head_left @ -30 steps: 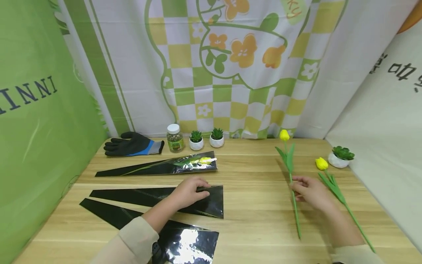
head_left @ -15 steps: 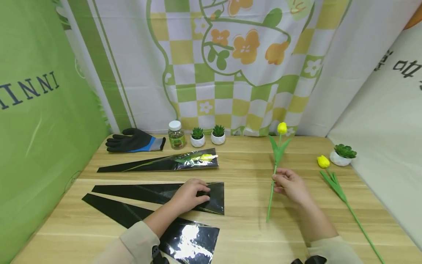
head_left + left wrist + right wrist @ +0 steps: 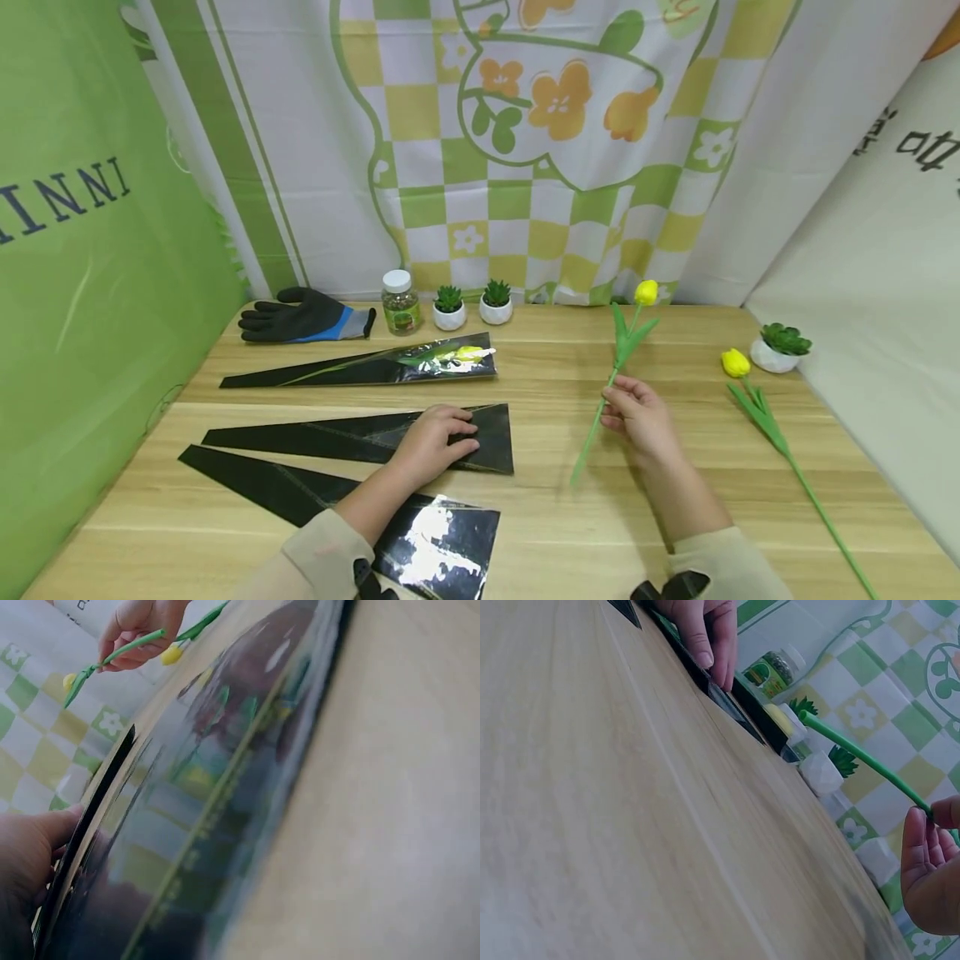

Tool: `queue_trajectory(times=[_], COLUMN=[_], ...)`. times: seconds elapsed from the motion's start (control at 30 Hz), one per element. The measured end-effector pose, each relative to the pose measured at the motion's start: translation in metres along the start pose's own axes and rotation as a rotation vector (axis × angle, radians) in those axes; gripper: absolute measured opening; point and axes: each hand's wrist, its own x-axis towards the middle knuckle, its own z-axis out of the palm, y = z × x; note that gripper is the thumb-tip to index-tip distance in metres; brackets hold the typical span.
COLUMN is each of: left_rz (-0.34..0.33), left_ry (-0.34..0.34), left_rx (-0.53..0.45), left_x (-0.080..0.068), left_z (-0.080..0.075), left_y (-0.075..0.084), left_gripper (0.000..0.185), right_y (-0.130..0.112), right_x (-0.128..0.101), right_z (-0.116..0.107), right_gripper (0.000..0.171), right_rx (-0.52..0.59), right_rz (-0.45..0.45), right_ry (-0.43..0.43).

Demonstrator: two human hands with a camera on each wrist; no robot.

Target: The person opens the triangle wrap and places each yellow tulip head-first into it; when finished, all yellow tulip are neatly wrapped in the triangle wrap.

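Fingers [image 3: 617, 410] of the right hand [image 3: 637, 419] are curled round the green stem of a yellow tulip [image 3: 613, 367], and the flower is held up off the wooden table [image 3: 555, 517], its yellow head tipped toward the back and its stem end pointed down at the black sleeves. The left hand [image 3: 435, 440] is laid on the wide end of a black sleeve [image 3: 352, 435], with its fingers bent a little over the edge; whether the mouth is pinched open cannot be told.

The step in hand looks like this: one flower has been picked up and is being brought to a sleeve that is held still. For the next move, the mouth of the sleeve would need to be opened and the stem end lined up with it, so the flower can be slid in stem first.

Another black sleeve [image 3: 300, 500] is spread nearer the body. A filled sleeve [image 3: 360, 372] with a tulip inside is seen farther back. A second tulip [image 3: 765, 417] is left lying at the right. A black glove [image 3: 303, 316], a small jar [image 3: 399, 303] and little potted plants [image 3: 471, 305] are lined up at the back.
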Motion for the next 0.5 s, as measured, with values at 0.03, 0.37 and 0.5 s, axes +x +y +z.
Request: queue_trajectory(times=[0.03,0.37,0.5], left_rz=[0.008,0.022,0.018], left_ry=[0.011,0.078,0.107], left_rx=[0.011,0.011,0.023], left_x=[0.0,0.005,0.007], left_z=[0.0,0.002,0.003], left_y=[0.0,0.0,0.0], left_gripper=[0.026,0.024,0.024], right_y=[0.0,0.004,0.006], right_x=[0.0,0.005,0.009], right_z=[0.001,0.012,0.018], right_gripper=[0.032,0.025,0.024], right_rx=[0.003,0.072,0.097], right_rz=[-0.003,-0.021,-0.037], right_ry=[0.002,0.05,0.091])
